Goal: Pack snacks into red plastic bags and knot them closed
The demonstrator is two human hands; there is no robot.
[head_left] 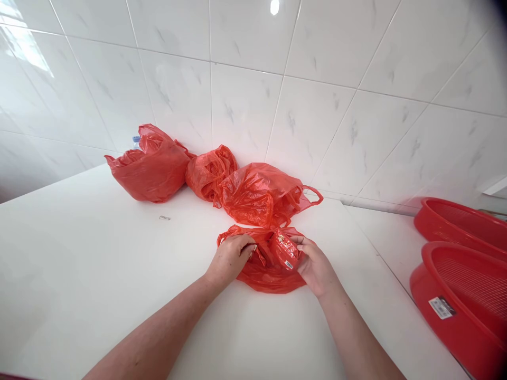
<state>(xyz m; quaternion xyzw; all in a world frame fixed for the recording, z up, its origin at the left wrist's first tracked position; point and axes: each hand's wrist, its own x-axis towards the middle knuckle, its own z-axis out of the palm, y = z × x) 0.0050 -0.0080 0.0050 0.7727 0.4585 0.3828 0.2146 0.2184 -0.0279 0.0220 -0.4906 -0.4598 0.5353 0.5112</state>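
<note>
An open red plastic bag [269,285] lies on the white table in front of me, its mouth spread wide. My right hand [317,266] grips a shiny red packet [285,249] with gold print and a small barcode label, at the right side of the bag's mouth. At the left side, my left hand [232,257] is closed in a pinch, thumb and fingers together. Red, crinkled material with a bit of gold shows beside its fingertips; whether that is a packet or the bag's edge, I cannot tell.
Behind the open bag, along the tiled wall, stand a full red bag [259,190], a bundled red bag [209,171] and a larger red bag [154,174] with a blue bottle cap [136,139] behind it. Red plastic baskets [439,279] stand at the right. A small scrap [165,218] lies left.
</note>
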